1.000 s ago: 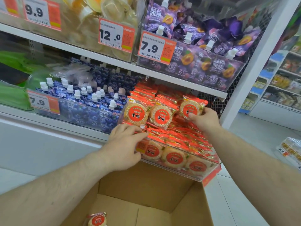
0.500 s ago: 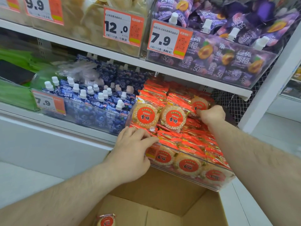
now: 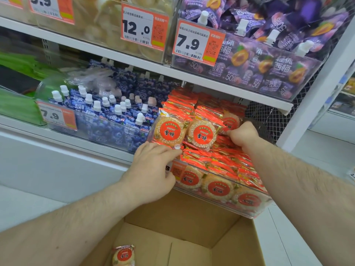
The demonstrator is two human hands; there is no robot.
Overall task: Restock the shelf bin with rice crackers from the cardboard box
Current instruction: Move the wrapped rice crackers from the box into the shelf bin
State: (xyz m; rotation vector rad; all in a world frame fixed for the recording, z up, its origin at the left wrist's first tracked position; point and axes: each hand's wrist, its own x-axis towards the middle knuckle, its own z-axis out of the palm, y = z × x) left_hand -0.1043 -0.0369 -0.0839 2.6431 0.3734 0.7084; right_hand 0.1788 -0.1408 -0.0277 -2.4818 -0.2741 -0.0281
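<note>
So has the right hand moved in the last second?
Yes. The right hand has pushed its cracker pack deeper into the bin, toward the back, beside the standing packs.

You see: rice crackers in glossy crinkled plastic wrap | bin clear smooth plastic | box matt brown cardboard | shelf smooth white.

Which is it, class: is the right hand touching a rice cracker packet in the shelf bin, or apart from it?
Touching. The head view shows the right hand with fingers curled round a rice cracker packet atop the pile in the shelf bin.
</note>
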